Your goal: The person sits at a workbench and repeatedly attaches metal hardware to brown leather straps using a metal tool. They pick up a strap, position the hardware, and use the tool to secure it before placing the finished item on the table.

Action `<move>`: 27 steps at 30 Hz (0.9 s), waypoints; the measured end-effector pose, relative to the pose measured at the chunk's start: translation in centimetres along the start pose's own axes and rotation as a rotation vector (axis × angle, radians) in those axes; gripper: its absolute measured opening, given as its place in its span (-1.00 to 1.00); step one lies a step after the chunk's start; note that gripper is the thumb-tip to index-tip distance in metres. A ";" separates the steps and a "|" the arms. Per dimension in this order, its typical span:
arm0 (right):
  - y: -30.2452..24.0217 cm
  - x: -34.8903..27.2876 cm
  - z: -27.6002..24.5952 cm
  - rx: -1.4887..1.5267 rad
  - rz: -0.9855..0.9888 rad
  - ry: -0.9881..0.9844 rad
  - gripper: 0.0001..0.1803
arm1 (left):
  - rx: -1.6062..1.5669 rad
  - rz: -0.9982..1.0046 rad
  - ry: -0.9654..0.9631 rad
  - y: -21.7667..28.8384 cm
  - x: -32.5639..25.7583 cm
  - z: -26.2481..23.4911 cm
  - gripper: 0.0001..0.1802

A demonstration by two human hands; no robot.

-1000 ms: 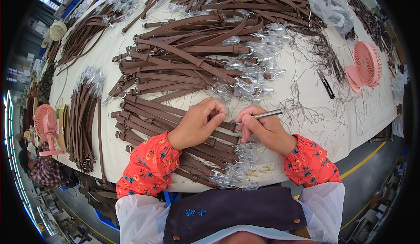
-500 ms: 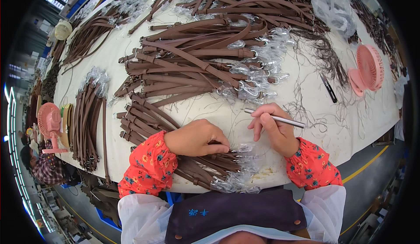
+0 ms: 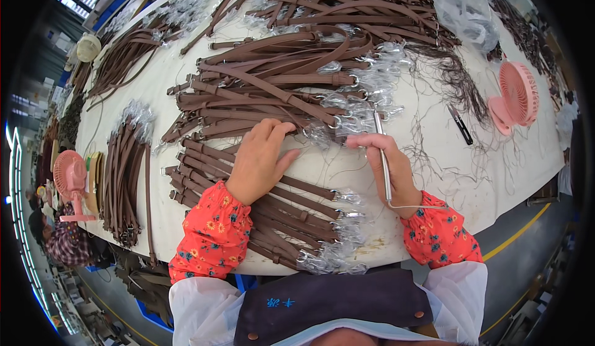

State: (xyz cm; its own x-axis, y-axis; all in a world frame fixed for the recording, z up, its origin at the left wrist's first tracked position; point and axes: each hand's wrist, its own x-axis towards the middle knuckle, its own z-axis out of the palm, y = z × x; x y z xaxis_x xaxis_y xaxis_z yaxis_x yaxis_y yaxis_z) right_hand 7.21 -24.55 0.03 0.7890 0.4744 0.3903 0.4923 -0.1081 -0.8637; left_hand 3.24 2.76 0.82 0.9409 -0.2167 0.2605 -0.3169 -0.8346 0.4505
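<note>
My left hand (image 3: 260, 163) is over the near edge of the middle pile of brown straps (image 3: 248, 107), its fingers stretched forward and the thumb apart. The fingertips meet the lowest straps, though I cannot tell if they touch one. A slim silver pen-shaped tool (image 3: 383, 160) stands nearly upright in my right hand (image 3: 396, 175), a thin light line running from its lower end. My right fingertips are just below metal clasps wrapped in clear plastic (image 3: 359, 119). Nearer me lies a row of brown straps (image 3: 291, 212), their plastic-wrapped clasps (image 3: 344, 240) toward the right.
A pink fan (image 3: 517, 95) stands at the right beside a black-handled cutter (image 3: 462, 126) and loose dark threads (image 3: 462, 76). Another pink fan (image 3: 70, 178) and a strap bundle (image 3: 127, 178) are on the left. More straps (image 3: 372, 5) and clear plastic (image 3: 465, 5) lie at the back.
My left hand has moved forward from the near row to the middle pile, its fingers extending. My right hand has turned the silver tool from nearly level to nearly upright.
</note>
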 end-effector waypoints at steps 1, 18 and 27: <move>0.3 0.0 0.0 -0.005 0.000 0.003 -0.79 | 0.048 0.005 0.006 0.1 0.0 0.0 -0.50; 1.6 1.1 -1.7 -0.450 -0.171 -0.016 -0.72 | -0.327 0.138 -0.027 0.4 -0.4 0.2 -0.82; 0.9 0.9 -1.7 -0.430 -0.173 -0.207 -0.70 | -0.939 -0.193 -0.383 0.4 -0.8 -2.9 -0.86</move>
State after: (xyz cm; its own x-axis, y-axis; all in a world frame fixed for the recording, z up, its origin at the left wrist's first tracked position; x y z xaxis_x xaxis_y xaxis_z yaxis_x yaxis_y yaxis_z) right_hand 9.02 -25.71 0.19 0.6142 0.6761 0.4070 0.7507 -0.3417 -0.5654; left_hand 2.04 4.05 3.22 0.9085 -0.4052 -0.1022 0.0321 -0.1762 0.9838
